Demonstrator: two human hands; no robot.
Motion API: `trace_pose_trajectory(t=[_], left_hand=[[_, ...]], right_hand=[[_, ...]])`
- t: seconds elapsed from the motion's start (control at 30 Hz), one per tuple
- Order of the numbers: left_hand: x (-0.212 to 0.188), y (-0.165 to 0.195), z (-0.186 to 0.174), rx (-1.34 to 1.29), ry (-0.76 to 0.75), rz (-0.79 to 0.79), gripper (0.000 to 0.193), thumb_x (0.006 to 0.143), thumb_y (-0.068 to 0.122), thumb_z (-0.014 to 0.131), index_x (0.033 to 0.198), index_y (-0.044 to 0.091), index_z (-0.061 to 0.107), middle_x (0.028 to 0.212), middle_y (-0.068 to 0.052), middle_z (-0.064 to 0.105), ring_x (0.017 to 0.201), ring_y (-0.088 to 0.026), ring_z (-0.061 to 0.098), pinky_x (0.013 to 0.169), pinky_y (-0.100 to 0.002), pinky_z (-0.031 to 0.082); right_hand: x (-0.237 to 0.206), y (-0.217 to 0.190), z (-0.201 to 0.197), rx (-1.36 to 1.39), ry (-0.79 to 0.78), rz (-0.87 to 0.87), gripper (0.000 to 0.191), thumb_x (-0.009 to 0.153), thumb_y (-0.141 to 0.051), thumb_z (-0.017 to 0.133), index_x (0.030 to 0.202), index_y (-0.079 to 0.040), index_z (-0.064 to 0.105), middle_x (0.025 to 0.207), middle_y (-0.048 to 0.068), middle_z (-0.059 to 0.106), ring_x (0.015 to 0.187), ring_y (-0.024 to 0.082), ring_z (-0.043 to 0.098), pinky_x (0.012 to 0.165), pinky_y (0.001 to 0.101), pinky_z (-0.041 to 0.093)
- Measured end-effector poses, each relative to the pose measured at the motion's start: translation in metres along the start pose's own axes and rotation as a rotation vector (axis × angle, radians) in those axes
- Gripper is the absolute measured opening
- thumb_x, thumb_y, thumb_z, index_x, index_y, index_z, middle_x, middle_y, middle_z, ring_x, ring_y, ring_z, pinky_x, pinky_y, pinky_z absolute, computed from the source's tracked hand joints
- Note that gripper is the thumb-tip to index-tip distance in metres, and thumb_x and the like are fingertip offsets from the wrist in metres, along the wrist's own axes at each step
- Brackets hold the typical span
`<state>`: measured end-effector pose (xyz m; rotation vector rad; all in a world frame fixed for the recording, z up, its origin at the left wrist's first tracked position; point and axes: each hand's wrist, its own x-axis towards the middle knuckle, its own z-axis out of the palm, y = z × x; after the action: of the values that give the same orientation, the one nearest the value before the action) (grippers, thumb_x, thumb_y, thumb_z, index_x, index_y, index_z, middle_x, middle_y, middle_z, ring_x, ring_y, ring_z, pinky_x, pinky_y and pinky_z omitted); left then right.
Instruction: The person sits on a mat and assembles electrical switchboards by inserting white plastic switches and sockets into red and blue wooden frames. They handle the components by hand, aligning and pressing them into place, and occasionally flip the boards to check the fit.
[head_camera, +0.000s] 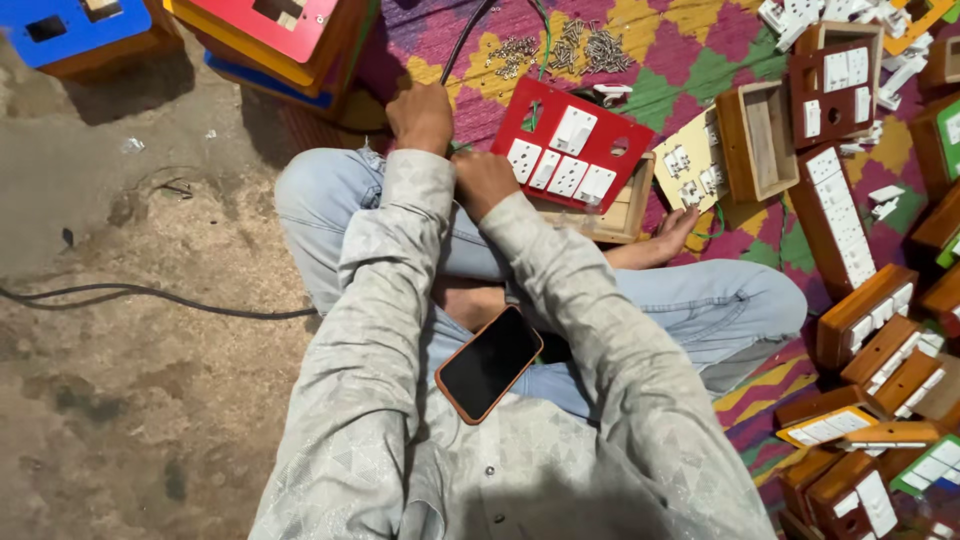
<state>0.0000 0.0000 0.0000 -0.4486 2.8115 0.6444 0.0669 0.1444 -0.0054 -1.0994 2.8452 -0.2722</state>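
Far left: bare floor (120, 330) with a black cable (150, 295) across it. Left hand (421, 117) is fisted, seems to grip a black wire (462, 40) running up the patterned mat (690, 70). Right hand (483, 182) is closed, what it holds can't be told; it sits at the red switch plate (570, 145)'s left edge, the nearer of the two hands. Plate lies tilted on a wooden box (625, 205), just right of the hands, long axis up-left to down-right. Phone (488, 363) on lap. Screws (575, 45) above, finished boxes (870, 310) far right.
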Motion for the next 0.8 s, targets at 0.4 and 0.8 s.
trace_pose_trajectory(t=[0.4, 0.8], left_hand=[[0.040, -0.005, -0.028, 0.060, 0.015, -0.019, 0.021, 0.095, 0.014, 0.060, 0.103, 0.014, 0.079, 0.108, -0.014, 0.075, 0.102, -0.034, 0.072, 0.080, -0.048, 0.058], [0.012, -0.008, -0.101, -1.339, 0.370, 0.276, 0.019, 0.108, 0.022, 0.062, 0.105, 0.003, 0.062, 0.090, -0.011, 0.080, 0.059, -0.015, 0.070, 0.049, -0.026, 0.050]], right_hand=[[0.076, 0.002, -0.039, -0.242, 0.082, -0.306, 0.019, 0.081, -0.020, 0.067, 0.063, -0.013, 0.064, 0.070, 0.010, 0.066, 0.065, 0.026, 0.068, 0.061, 0.0399, 0.053], [-0.036, 0.156, -0.201, 0.342, 0.495, 0.212, 0.013, 0.099, 0.004, 0.075, 0.110, -0.003, 0.075, 0.111, 0.009, 0.079, 0.089, 0.019, 0.077, 0.069, 0.0302, 0.058]])
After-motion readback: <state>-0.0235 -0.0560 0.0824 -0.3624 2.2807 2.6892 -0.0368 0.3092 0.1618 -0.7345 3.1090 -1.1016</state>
